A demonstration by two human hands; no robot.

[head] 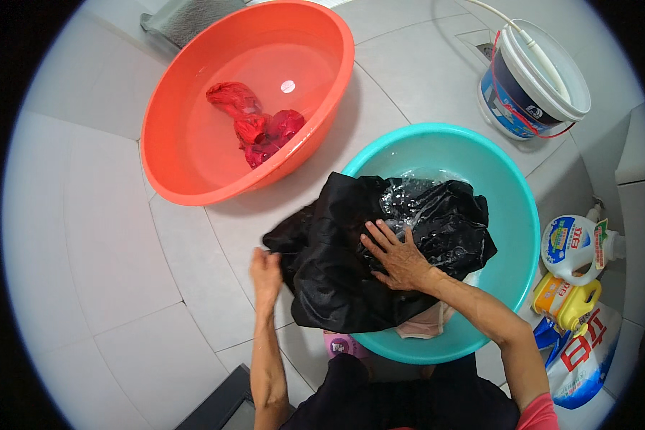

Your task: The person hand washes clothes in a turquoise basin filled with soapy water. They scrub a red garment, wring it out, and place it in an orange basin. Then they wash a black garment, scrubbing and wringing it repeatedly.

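A wet black garment (344,269) lies bunched in a turquoise plastic basin (518,188) and hangs over its left rim. Pressed flat on the cloth, with fingers spread, is my right hand (400,262). At the garment's left edge my left hand (266,271) is curled and slightly blurred; its fingers seem to pinch the black fabric. Soapy water and suds (408,196) show on and behind the garment. A pale pink cloth (422,325) shows below it, against the basin's near wall.
An orange basin (172,180) with water and red cloth (252,123) stands at upper left. A white bucket (527,91) holding a hose is at upper right, beside a floor drain (485,51). Detergent bottles (570,242) and a detergent bag (586,360) stand on the right.
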